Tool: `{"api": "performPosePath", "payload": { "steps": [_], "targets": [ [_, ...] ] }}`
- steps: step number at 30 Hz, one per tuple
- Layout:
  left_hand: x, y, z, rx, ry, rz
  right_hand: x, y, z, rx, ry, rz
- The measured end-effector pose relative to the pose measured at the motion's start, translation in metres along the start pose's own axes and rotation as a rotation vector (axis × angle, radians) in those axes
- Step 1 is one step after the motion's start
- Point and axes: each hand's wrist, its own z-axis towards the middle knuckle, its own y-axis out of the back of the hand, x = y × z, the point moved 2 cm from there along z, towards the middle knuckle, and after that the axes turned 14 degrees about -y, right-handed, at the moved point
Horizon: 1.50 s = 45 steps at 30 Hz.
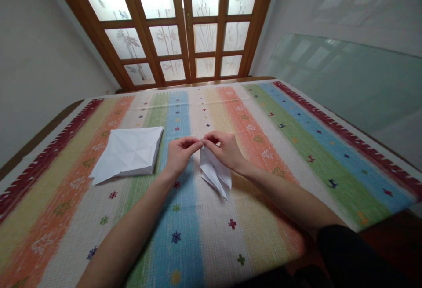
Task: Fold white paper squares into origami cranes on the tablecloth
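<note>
A piece of folded white paper (216, 171) hangs below my hands, its pointed layers spreading toward me. With thumb and fingertips, my left hand (182, 151) pinches the top tip of this paper. My right hand (224, 148) pinches the same tip from the other side, the two thumbs almost touching. The fingers hide the pinched tip itself. To the left on the tablecloth lies a stack of white paper sheets (130, 151), the top one marked with crossing creases.
A striped tablecloth (176, 237) with small printed figures covers the table. Wooden doors (183, 37) with frosted panes stand beyond the far edge. A pale glass panel (346, 77) leans along the wall at right.
</note>
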Motion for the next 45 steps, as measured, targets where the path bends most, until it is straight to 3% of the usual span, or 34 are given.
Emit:
{"api": "performPosePath", "payload": {
  "steps": [9, 19, 27, 34, 45],
  "targets": [
    [0.003, -0.001, -0.004, 0.002, -0.181, 0.149, 0.0, -0.001, -0.001, -0.005, -0.012, 0.027],
    [-0.004, -0.003, -0.007, 0.035, -0.272, 0.246, 0.002, -0.002, -0.002, 0.012, -0.035, 0.083],
    [-0.003, -0.004, -0.01, -0.034, -0.367, 0.276, 0.001, -0.004, -0.001, 0.0, -0.044, 0.163],
    [-0.002, -0.008, -0.013, 0.085, -0.315, 0.391, 0.0, -0.003, -0.002, -0.037, -0.041, 0.178],
    [-0.003, -0.005, -0.012, 0.106, -0.287, 0.423, -0.001, -0.003, -0.002, -0.082, -0.027, 0.176]
  ]
}}
